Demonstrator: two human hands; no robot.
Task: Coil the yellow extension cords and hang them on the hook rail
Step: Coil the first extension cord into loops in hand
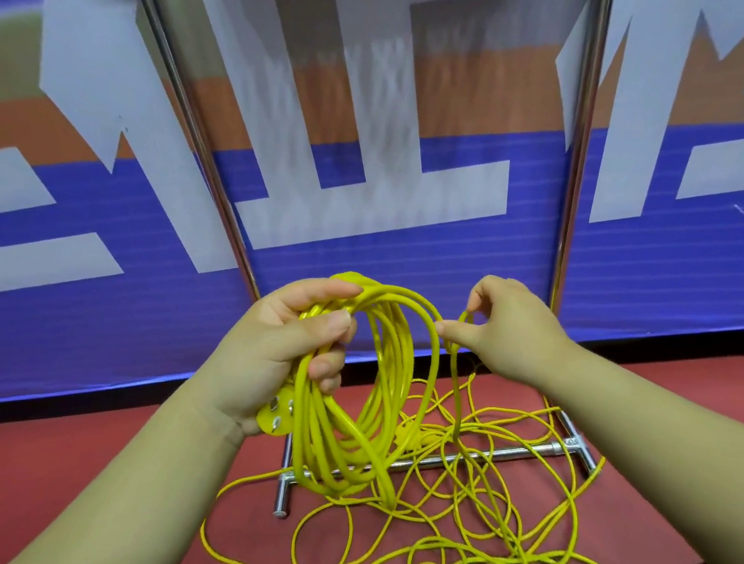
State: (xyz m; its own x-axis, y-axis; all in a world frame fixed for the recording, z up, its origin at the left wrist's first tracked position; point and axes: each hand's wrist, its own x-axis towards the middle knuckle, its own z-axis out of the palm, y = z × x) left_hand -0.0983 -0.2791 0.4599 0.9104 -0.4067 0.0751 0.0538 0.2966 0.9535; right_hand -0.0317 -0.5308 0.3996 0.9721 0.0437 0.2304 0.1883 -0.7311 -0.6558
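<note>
Yellow cords (395, 379), red floor (51, 476), chrome frame (479, 457), blue-orange banner (412, 249) with pale grey lettering.

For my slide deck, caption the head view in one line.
Left hand grips the yellow cord coil; right hand pinches a strand above the loose tangle.

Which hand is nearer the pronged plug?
Left. The left hand grips the coil with the plug at its heel; the right hand pinches a strand up and right of it.
</note>
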